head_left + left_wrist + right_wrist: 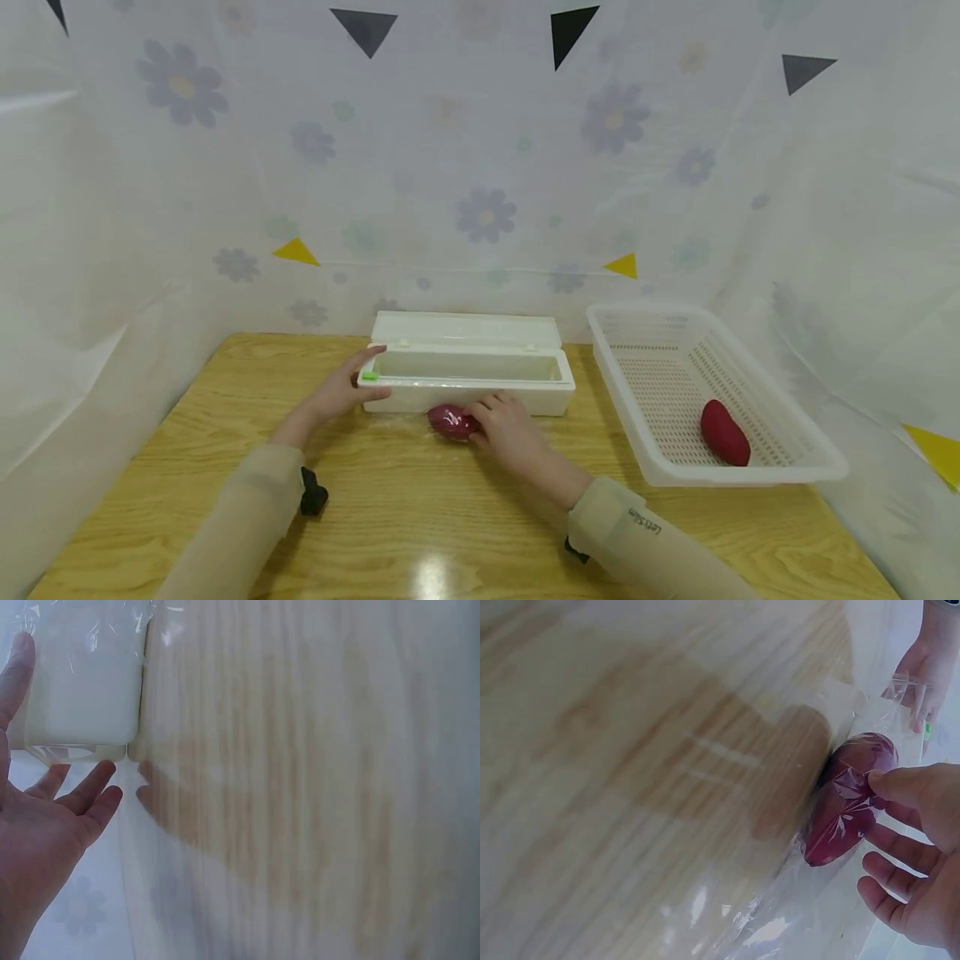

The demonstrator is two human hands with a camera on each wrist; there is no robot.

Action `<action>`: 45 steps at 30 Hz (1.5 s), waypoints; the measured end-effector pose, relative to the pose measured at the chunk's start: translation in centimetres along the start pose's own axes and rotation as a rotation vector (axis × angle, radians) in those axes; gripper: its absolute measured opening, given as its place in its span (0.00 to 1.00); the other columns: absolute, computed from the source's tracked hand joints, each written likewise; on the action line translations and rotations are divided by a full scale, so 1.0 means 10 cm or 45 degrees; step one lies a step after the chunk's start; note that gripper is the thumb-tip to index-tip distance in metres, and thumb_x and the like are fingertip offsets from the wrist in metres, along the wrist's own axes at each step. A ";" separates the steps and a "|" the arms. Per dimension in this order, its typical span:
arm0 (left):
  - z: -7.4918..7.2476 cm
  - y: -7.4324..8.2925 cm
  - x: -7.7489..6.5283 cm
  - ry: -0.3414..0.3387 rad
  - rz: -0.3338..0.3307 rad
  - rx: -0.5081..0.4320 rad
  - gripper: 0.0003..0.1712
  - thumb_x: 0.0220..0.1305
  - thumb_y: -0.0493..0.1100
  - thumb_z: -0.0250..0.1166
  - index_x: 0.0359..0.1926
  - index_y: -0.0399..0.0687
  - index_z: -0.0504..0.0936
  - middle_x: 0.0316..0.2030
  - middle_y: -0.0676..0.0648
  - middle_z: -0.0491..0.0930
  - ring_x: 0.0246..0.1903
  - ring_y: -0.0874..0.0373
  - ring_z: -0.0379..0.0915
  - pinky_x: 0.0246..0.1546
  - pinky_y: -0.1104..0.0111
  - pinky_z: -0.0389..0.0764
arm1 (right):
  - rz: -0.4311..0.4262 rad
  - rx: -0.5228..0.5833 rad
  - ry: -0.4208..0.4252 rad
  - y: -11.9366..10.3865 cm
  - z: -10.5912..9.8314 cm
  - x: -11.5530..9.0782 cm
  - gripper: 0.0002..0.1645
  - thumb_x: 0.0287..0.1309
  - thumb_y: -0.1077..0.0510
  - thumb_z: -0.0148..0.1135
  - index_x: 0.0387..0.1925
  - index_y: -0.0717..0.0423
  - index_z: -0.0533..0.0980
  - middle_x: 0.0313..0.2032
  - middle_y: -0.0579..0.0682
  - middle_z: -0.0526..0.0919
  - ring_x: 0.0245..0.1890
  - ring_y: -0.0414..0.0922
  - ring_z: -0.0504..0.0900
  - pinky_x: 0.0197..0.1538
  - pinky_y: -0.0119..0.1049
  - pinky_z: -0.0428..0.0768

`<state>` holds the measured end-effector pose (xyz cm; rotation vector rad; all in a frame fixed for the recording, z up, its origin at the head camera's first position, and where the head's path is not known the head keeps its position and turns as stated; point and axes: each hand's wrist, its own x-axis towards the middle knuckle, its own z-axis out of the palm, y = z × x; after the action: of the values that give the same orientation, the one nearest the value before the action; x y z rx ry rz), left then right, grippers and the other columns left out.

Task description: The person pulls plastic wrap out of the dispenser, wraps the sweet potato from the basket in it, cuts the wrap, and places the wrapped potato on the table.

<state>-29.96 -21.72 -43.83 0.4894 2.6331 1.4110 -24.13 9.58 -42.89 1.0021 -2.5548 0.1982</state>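
Note:
A long white cling film dispenser (468,396) stands on the table with its lid (465,327) raised at the back and a green slider at its left end. My left hand (341,390) holds that left end, thumb at the front and other fingers round the end and back. Clear film stretches from the box over the wood. Against the box's front lies a purple-red sweet potato (847,799) covered in film. My right hand (510,429) pinches its right part between thumb and index finger; the other fingers are spread in the right wrist view.
To the right, a white plastic basket (618,392) with perforated walls holds another dark red sweet potato (725,433). The wooden table (420,508) ends at a flower-patterned sheet (480,150) hung behind and at both sides.

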 end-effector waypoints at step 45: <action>0.03 -0.08 -0.02 -0.013 -0.009 -0.217 0.51 0.56 0.49 0.69 0.73 0.67 0.46 0.61 0.36 0.67 0.43 0.49 0.76 0.33 0.61 0.75 | 0.161 0.917 -0.211 -0.30 0.23 1.42 0.14 0.62 0.52 0.60 0.46 0.51 0.81 0.44 0.45 0.84 0.39 0.37 0.78 0.39 0.27 0.75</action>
<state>-29.85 -22.00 -44.65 0.4648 2.4755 1.6075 -32.31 -2.05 -39.34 1.1169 -2.7444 1.1780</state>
